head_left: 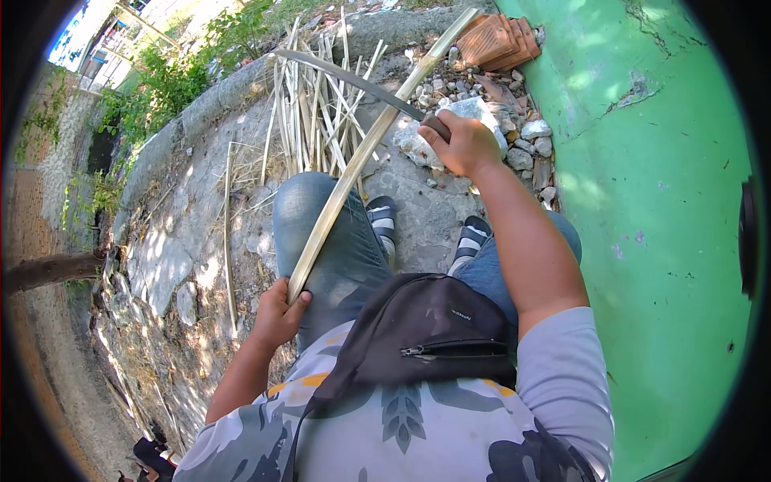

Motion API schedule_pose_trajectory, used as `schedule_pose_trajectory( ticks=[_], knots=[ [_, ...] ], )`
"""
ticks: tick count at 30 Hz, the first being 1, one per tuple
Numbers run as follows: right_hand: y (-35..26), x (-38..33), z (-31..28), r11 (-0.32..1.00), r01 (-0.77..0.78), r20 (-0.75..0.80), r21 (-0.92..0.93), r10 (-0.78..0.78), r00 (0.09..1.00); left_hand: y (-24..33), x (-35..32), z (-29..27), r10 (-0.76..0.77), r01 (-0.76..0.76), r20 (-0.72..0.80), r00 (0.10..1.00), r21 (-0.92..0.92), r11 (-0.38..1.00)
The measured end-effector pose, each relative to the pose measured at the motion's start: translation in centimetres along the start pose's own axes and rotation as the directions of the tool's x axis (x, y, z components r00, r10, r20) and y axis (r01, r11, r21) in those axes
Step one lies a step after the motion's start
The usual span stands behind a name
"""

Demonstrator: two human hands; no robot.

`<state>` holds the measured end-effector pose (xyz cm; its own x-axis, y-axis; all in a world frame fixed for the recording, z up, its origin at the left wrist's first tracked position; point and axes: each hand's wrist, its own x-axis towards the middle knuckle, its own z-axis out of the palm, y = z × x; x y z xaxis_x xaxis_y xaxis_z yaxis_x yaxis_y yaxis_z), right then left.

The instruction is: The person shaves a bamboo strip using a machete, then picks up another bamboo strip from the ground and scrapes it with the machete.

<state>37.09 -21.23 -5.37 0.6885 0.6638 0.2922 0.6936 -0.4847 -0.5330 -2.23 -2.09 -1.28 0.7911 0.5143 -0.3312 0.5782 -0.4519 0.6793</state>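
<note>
My left hand (279,315) is closed round the near end of a long pale bamboo strip (347,178), which slants up and away to the right across my left thigh. In my right hand (466,145) is the handle of a long curved machete (353,79), fingers wrapped round it. Its dark blade points to the far left and crosses the strip in its upper part; whether the edge bites into the bamboo I cannot tell. Beyond my knees a heap of split bamboo strips (313,120) lies on the ground.
A green wall or slab (642,241) runs along the right. Stacked clay roof tiles (498,42), a pale stone block (474,112) and rubble (534,140) lie beside it. A low concrete kerb (185,128) curves at the left. My black bag (426,329) rests at my waist.
</note>
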Motion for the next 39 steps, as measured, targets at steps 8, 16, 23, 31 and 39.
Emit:
schedule_pose_trajectory(
  ticks=[8, 16, 23, 31, 39],
  knots=[
    [-0.9, 0.1, -0.4, 0.998, 0.059, 0.002, 0.038, -0.059, 0.998, 0.1, -0.4, -0.1, 0.006, -0.006, 0.006, 1.0, 0.032, 0.999],
    [0.4, 0.3, 0.1, 0.997, -0.069, -0.041, 0.021, 0.07, 0.997, -0.2, 0.0, -0.1, -0.038, 0.036, 0.037, 0.999, 0.057, 0.998],
    [-0.1, 0.5, -1.4, 0.993, -0.115, 0.101, -0.003, 0.115, 0.988, 1.2, -0.1, -0.4, -0.032, 0.032, 0.03, 0.999, -0.026, 0.999],
    [-0.1, 0.3, -0.3, 0.998, -0.043, -0.028, 0.038, 0.044, 0.999, -0.1, -0.3, -0.1, -0.013, 0.014, 0.027, 1.0, -0.046, 0.999],
    [1.9, 0.5, -0.7, 0.988, -0.156, -0.012, -0.001, 0.156, 0.988, 0.0, 0.0, -0.2, -0.04, 0.04, 0.043, 0.998, 0.012, 0.999]
  ],
)
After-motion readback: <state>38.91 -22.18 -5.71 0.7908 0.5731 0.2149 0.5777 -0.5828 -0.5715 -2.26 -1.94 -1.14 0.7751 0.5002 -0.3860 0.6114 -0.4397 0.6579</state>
